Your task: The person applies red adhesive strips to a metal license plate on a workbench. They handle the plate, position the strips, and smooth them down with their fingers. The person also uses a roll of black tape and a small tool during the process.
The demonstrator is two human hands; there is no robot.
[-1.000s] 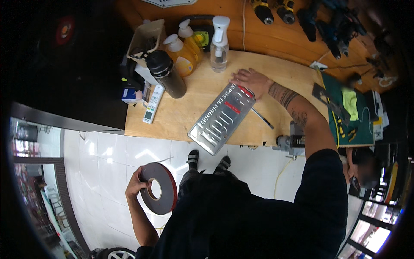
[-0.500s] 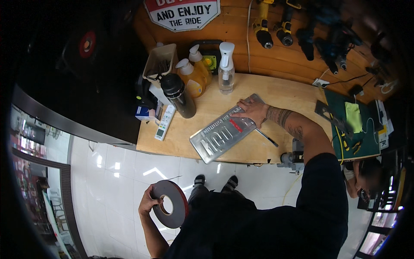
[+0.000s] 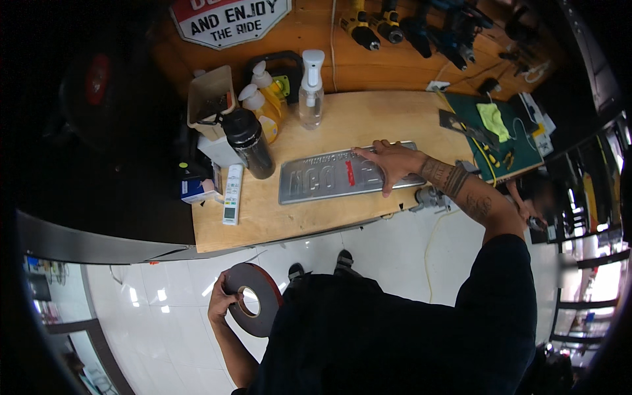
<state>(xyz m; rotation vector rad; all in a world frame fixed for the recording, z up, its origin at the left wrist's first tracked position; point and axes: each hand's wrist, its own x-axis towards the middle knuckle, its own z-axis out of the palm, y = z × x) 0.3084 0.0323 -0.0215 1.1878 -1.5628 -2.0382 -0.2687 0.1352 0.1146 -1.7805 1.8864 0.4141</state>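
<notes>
Orange-brown wood panelling [image 3: 368, 72] behind a pale wooden bench [image 3: 263, 217], with glossy white floor [image 3: 388, 257] below. At the bench's left, a cream bin [image 3: 204, 89], contents too dark to make out. Lower down, out over the floor, the left hand [image 3: 222, 301], thumb and fingers pinched on one side of a large grey roll of tape [image 3: 266, 289] with a red outer edge. Near its top, a thin strip [image 3: 257, 255], perhaps the free end. With the weight hung from one side only, could tip or slide out of the pinch; with a loose end, could catch on the dark clothing [image 3: 368, 329] just beside. Above, on the bench, a white remote [image 3: 232, 197], a black bottle [image 3: 249, 145], yellow pump bottles [image 3: 268, 125] and a clear spray bottle [image 3: 312, 92]. Next, toward the right, a silver embossed plate [image 3: 332, 179] with a red strip [image 3: 350, 173] across it, lying on the bench. On its right part, the right hand [image 3: 397, 164], palm down, fingers spread apart; any hold under the plate's edge hidden. Smooth metal on smooth wood: could skid or swivel under lopsided pressure, left end into the black bottle, right end against the grey vice [image 3: 431, 197] at the bench's front edge. Farther right, a green mat [image 3: 526, 148] with a yellow-green cloth [image 3: 494, 122].
</notes>
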